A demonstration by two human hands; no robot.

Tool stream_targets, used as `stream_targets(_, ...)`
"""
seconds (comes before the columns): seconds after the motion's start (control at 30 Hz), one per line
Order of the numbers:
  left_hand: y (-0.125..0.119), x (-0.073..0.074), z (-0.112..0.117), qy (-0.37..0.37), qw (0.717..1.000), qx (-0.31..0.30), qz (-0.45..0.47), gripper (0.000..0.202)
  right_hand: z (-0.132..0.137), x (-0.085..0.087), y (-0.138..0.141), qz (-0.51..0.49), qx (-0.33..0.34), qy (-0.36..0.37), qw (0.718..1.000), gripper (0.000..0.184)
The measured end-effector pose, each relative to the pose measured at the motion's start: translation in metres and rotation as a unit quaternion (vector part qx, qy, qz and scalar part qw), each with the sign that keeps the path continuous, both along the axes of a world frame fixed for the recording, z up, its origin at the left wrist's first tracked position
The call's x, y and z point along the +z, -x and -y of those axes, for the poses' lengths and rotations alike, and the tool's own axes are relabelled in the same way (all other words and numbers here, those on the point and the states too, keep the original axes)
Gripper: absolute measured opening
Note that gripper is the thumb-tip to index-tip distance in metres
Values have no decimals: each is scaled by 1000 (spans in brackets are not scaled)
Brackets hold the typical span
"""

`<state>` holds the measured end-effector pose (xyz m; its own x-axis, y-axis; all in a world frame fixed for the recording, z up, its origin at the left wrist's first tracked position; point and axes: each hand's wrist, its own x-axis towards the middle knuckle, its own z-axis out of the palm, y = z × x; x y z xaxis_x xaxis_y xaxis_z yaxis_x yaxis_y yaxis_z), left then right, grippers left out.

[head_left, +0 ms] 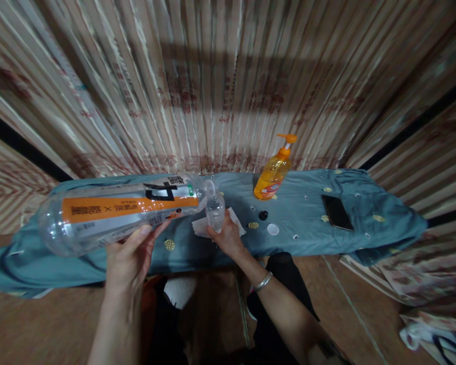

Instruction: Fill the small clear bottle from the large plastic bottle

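My left hand (135,248) is wrapped round a large clear plastic bottle (117,210) with an orange and silver label. The bottle lies nearly level in the air, its neck pointing right. At its mouth is a small clear plastic container (215,212), held upright by my right hand (228,234). Bottle mouth and container rim overlap in view; whether they touch I cannot tell. Beneath the container, a white tissue (200,227) lies on the cloth. How much liquid either vessel holds is hard to make out.
A teal patterned cloth (300,238) covers the narrow table. Behind and to the right stands an orange pump bottle (273,175). A small black cap (263,215) and a white disc (272,229) lie in front of it. Farther right rests a phone (337,213). Striped curtains (228,91) hang behind.
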<state>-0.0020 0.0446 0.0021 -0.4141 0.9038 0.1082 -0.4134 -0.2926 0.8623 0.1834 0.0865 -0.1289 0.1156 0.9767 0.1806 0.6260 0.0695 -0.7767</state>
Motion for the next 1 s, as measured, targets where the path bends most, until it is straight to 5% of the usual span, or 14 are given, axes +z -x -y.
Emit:
stream_targets(0.5,2,-9,0,17,1000,2,6,48,2,4,-3,-16,19,2,1000,79)
stream_targets(1.0,3,-7,6,26,999,8,23,56,5,12,-12,-78,31,-16,996,105)
